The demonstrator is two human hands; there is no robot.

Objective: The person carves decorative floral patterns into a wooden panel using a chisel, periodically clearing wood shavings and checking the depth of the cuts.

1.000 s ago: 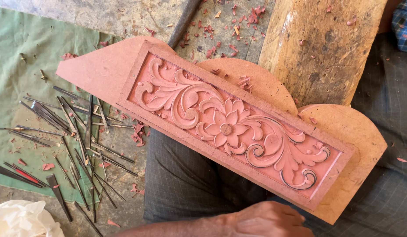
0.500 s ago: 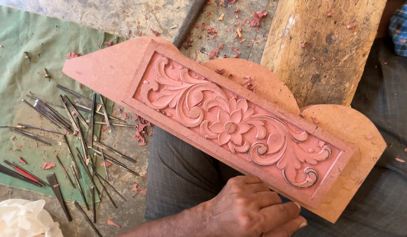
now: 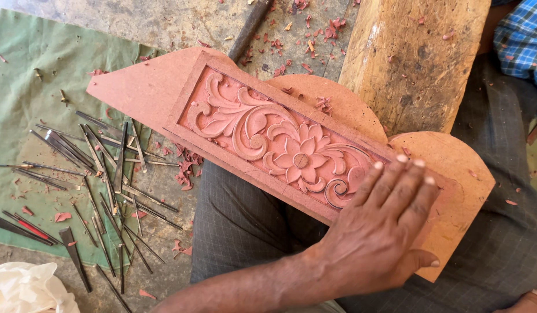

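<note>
Left hand (image 3: pixel 377 229) flat, fingers spread open, palm pressing right end of carved panel (image 3: pixel 280 145); grasps nothing. Panel rests tilted across lap, against wooden block (image 3: pixel 413 58). Chisels (image 3: pixel 100 174) scattered on green cloth (image 3: pixel 25 69) at left. Right hand unseen.

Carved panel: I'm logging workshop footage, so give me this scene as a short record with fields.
panel: red-brown board with flower-and-scroll relief, lying across the lap
left hand: left hand open, palm down on the panel's right end
right hand: not in view
tools: thin metal chisels scattered to the panel's left
cloth: green cloth under most of the chisels
log: thick wooden log beyond the panel
chips: red chips on the ground
</note>
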